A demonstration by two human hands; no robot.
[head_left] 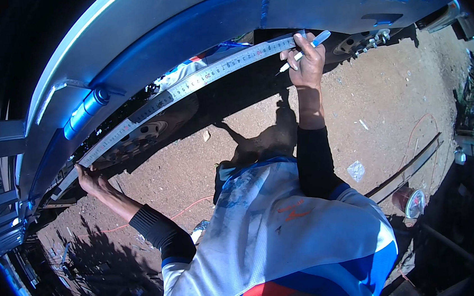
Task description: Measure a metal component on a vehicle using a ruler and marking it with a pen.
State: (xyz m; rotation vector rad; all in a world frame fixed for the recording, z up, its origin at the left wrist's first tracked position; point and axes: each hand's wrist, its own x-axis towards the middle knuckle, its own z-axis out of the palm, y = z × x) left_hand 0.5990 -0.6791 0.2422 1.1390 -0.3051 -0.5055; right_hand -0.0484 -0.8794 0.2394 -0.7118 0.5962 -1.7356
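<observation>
A long steel ruler (186, 85) lies along the lower edge of a big curved metal panel (192, 22). My left hand (90, 180) presses the ruler's left end against the panel. At the ruler's right end, my right hand (307, 65) pins it down with the fingers. That hand also grips a white marker pen with a blue cap (311, 44), its tip pointing down-left just below the ruler. Both arms wear black sleeves under a white and blue shirt.
A tubular hinge (86, 107) is welded on the panel's left part. Vehicle wheels (151, 130) show under the panel over reddish dirt ground (369, 108). A thin red wire (191, 205), long metal bars (410, 164) and a round can (413, 201) lie on the dirt.
</observation>
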